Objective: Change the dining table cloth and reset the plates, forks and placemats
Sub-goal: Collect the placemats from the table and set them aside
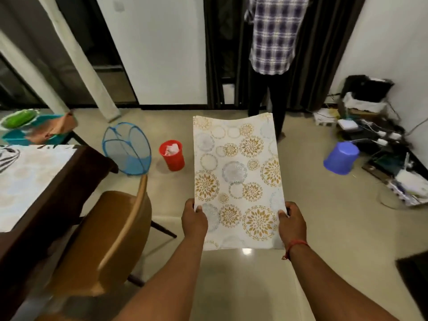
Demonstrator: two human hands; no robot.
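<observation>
Held out flat at waist height over bare floor: a stack of placemats (238,179), white with gold and grey floral rings, well apart from the dining table (53,195) at the left edge. Pinched at the near left edge by the left hand (194,220), thumb on top and the other fingers presumably under; same on the near right edge by the right hand (292,220), a red thread at that wrist. Both grips tight on the mats, far end sagging a little.

Further out: on the table, a pale patterned cloth (25,181) (very like the mats in print, though blurred) lying on the dark top. Beside it, a tan chair (108,242). Beyond, a blue mesh hamper (127,149), a red bin (172,155), an upturned blue bucket (341,158), and a second person in a checked shirt (273,35) by the dark curtain.

Judged progress: probably mid-task, mats lifted clear. Whether that cloth is the old one or the fresh one cannot be told. Plates and forks nowhere in view, so resetting apparently all still ahead.

Hard to read: most of the table cut off at the left; teal and green things (20,126) at its far end smeared by motion; exact count of mats in the stack unclear.
</observation>
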